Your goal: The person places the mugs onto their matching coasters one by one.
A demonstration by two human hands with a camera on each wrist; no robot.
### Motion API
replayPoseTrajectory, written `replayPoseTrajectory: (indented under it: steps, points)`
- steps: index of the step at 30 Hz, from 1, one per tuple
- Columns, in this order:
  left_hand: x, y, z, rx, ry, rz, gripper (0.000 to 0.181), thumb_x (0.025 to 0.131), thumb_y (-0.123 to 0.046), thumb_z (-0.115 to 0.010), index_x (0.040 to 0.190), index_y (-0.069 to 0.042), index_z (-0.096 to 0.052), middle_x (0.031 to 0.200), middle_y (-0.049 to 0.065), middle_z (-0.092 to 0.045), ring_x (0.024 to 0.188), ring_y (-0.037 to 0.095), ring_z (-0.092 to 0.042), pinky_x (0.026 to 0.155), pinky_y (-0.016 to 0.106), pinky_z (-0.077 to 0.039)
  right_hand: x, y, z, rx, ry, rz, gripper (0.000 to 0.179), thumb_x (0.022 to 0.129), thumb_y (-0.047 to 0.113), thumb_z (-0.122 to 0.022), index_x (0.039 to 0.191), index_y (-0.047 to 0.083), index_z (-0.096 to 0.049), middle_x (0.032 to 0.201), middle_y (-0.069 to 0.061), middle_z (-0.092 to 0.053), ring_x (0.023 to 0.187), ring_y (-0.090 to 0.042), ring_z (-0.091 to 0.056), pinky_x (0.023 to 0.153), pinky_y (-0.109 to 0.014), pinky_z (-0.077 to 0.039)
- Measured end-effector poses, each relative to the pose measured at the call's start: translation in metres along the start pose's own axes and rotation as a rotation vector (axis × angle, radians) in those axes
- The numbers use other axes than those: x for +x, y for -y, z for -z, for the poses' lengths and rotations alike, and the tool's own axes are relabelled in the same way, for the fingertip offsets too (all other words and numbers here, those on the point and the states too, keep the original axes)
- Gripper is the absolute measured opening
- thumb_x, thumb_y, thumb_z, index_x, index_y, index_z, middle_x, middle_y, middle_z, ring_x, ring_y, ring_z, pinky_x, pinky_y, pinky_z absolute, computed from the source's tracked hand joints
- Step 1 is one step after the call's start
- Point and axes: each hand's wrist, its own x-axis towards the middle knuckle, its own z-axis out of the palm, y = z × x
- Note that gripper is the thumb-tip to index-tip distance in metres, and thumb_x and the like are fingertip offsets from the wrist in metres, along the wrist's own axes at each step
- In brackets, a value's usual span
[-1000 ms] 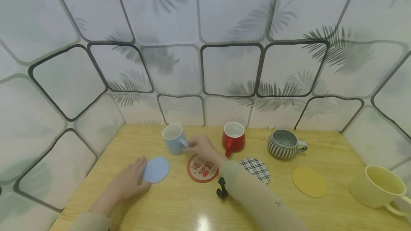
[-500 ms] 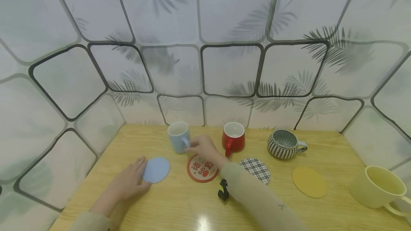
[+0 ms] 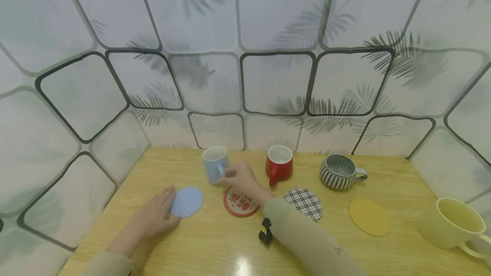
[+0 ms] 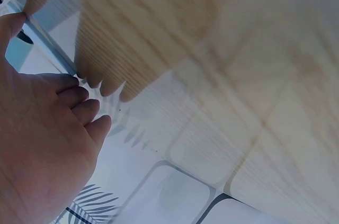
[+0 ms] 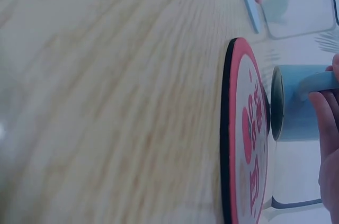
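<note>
In the head view my right hand (image 3: pixel 241 178) pinches the handle of a light blue mug (image 3: pixel 215 166), which is upright toward the back of the table. The right wrist view shows thumb and fingers at the handle of this mug (image 5: pixel 296 123). My left hand (image 3: pixel 155 214) rests on the table with its thumb and fingertips at the left edge of a round blue coaster (image 3: pixel 188 202). That coaster (image 4: pixel 50 44) shows edge-on in the left wrist view. A round red-rimmed coaster with red characters (image 3: pixel 239 208) lies below the right hand, partly covered by it.
A red mug (image 3: pixel 279 169) and a striped grey cup (image 3: pixel 337 176) stand along the back. A black-and-white checked coaster (image 3: pixel 307 203) and a yellow coaster (image 3: pixel 369 217) lie nearer. At the far right stands a pale yellow mug (image 3: pixel 446 227). Patterned walls enclose the wooden table (image 3: pixel 207 246).
The light blue mug has shifted a little to the right and turned, its handle now facing more to the front, with my right hand still on the handle. The left hand stays in place.
</note>
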Motion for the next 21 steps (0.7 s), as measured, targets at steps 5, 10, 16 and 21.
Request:
replayPoseTrajectory:
  steps: [5, 10, 16, 21]
  points:
    - [0.0, 0.0, 0.0, -0.003, 0.0, 0.001, 0.088, 0.096, -0.049, -0.068, 0.151, 0.015, -0.046, 0.161, 0.036, -0.043, 0.15, 0.053, -0.043, 0.123, 0.063, -0.04, -0.002, 0.005, -0.004, 0.009, -0.001, -0.007, 0.02, 0.088, 0.019, -0.088, 0.105, 0.008, -0.085, 0.106, -0.008, -0.084, 0.096, -0.012, -0.073, 0.088, -0.03, -0.062]
    - [0.0, 0.001, 0.0, 0.001, 0.001, 0.002, 0.088, 0.096, -0.049, -0.068, 0.151, 0.015, -0.046, 0.161, 0.035, -0.043, 0.15, 0.052, -0.043, 0.123, 0.063, -0.039, -0.007, 0.012, -0.006, 0.015, -0.004, 0.01, 0.02, 0.087, 0.019, -0.089, 0.104, 0.009, -0.085, 0.106, -0.007, -0.084, 0.098, -0.013, -0.073, 0.092, -0.033, -0.062]
    - [0.0, 0.0, 0.0, 0.002, 0.016, 0.01, 0.089, 0.096, -0.05, -0.068, 0.151, 0.015, -0.045, 0.161, 0.035, -0.041, 0.15, 0.052, -0.042, 0.123, 0.064, -0.039, -0.014, 0.019, -0.01, 0.014, -0.006, 0.034, 0.021, 0.088, 0.02, -0.088, 0.105, 0.009, -0.085, 0.109, -0.007, -0.084, 0.106, -0.021, -0.077, 0.096, -0.038, -0.064]
    - [0.0, -0.001, 0.0, -0.006, 0.012, 0.012, 0.088, 0.095, -0.049, -0.069, 0.151, 0.015, -0.045, 0.161, 0.036, -0.041, 0.15, 0.053, -0.042, 0.123, 0.064, -0.039, -0.018, 0.022, -0.016, 0.017, -0.009, 0.074, 0.021, 0.088, 0.018, -0.088, 0.107, 0.009, -0.085, 0.11, -0.007, -0.083, 0.105, -0.019, -0.078, 0.095, -0.033, -0.064]
